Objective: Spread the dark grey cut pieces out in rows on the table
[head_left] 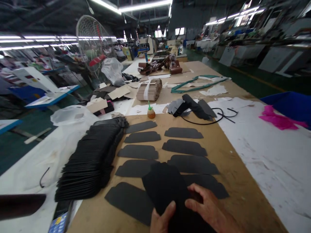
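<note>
Black stack (87,158): big fanned pile on the left of the counter (245,181), leaning like dominoes. One careless elbow could probably slide the lot, since I can't see anything propping it.

Left row (137,152): five flat dark pieces, spaced close. A dragged sleeve might nudge them crooked or on top of each other.

Squeeze bottle (151,113): upright just beyond that row, orangey liquid inside, green nozzle. Knock it and, if the cap's loose, you could get a nasty stain on the pieces.

Left hand (163,217): thumb pressed on top of the black piece, other fingers hidden, so it looks like a grip from the near-left edge.

Black piece (164,184): above the near ends of both rows, covering bits of them. Dark on dark, so easy to misjudge an edge; can't tell if it's several layers.

Right row (184,147): four more, nearest one partly hidden. A low wrist could shove it.

Right hand (209,205): thumb and finger curled with a narrow gap at the piece's right side. Can't tell if it's pinching; a lopsided hold might let it twist.
</note>
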### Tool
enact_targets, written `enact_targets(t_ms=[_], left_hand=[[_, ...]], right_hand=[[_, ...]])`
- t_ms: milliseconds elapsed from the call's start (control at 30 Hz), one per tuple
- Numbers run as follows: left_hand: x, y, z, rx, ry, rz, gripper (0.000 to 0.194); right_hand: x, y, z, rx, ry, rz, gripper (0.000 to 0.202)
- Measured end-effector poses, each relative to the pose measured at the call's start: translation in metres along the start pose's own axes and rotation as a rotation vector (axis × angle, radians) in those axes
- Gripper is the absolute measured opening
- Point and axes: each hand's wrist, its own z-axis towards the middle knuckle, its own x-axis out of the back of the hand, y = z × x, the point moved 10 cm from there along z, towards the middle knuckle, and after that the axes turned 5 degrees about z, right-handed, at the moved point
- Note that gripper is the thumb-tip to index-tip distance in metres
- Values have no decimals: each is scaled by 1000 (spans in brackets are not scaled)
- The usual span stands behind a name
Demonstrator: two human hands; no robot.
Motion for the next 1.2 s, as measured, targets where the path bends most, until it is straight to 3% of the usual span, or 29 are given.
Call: enact_targets(t_ms=[100, 200, 367, 500, 600, 733, 867, 933, 1000, 1067, 1100, 1133, 1200], left_hand=[[-64, -33, -3, -35, -70, 87, 65], [-115, -74, -8, 2, -114, 86, 64], [-169, -131, -16, 87, -70, -37, 60], [-204, -144, -19, 46, -108, -139, 53], [-217, -146, -13, 38, -114, -187, 48], [-211, -149, 2, 79, -7, -158, 44], [-215, -134, 15, 14, -4, -70, 44], [-225, -123, 18, 16, -63, -65, 41], [-237, -114, 20, 81, -149, -29, 33], [-247, -109, 19, 197, -244, 93, 22], [-252, -108, 17, 267, -297, 179, 19], [-255, -110, 15, 340, -352, 261, 20], [-260, -112, 11, 441, -430, 363, 27]], right_hand=[[53, 26, -14, -1, 88, -77, 17], [104, 45, -32, 13, 112, -50, 18], [171, 70, -51, 21, 87, 15, 21], [190, 90, -44, 48, -14, 120, 27], [193, 97, -34, 72, -82, 183, 31], [194, 93, -22, 88, -148, 223, 35], [198, 91, -6, 99, -166, 202, 38], [212, 95, 3, 112, -95, 167, 40], [241, 92, 10, 195, 97, 5, 46], [266, 68, 6, 373, 284, -283, 58], [268, 50, 1, 488, 313, -428, 64], [264, 33, -3, 599, 284, -543, 66], [248, 6, -12, 759, 98, -629, 56]])
